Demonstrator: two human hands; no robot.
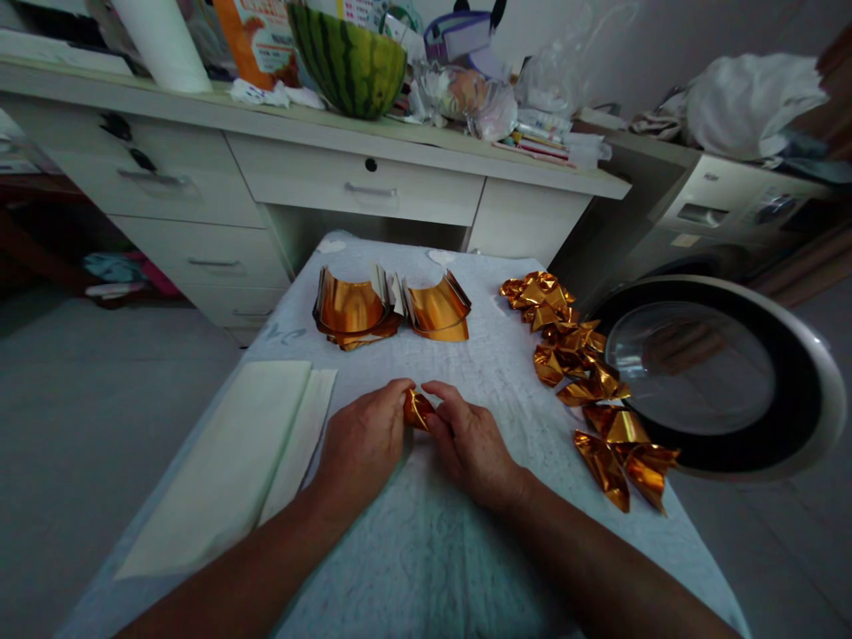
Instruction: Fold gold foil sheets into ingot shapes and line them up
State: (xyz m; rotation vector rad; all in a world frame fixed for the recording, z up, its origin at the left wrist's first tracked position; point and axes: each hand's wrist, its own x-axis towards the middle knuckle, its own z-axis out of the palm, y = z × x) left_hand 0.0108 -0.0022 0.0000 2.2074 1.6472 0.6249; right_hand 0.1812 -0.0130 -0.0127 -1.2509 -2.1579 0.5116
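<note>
I had a small piece of gold foil point(417, 410) between my two hands, just above the cloth-covered table point(413, 568). My left hand point(366, 435) was closed on its left end, the thumb along the top. My right hand point(476, 444) was partly curled, its fingers at the foil's right edge; whether they pinched it or only touched it, I cannot tell.

The piece looked narrow and creased, so I would judge its shaping begun but not finished; much of it was hidden by my fingers.

Beyond my right hand, further to the right, lay a long cluster of folded gold pieces point(616, 424), pointed and crumpled, reaching from the far edge of the table towards me. Those seemed to be the ones already done, a fair number, though they overlapped too much to count.

Straight ahead of my hands, a little to the left, stood a curved stack of gold sheets point(352, 306), with a second curved stack point(439, 306) just beside it. They were bent but not folded up, so I took both for what was left, a good share of the work. To the left of my left hand lay pale paper sheets point(226, 461), flat.
</note>
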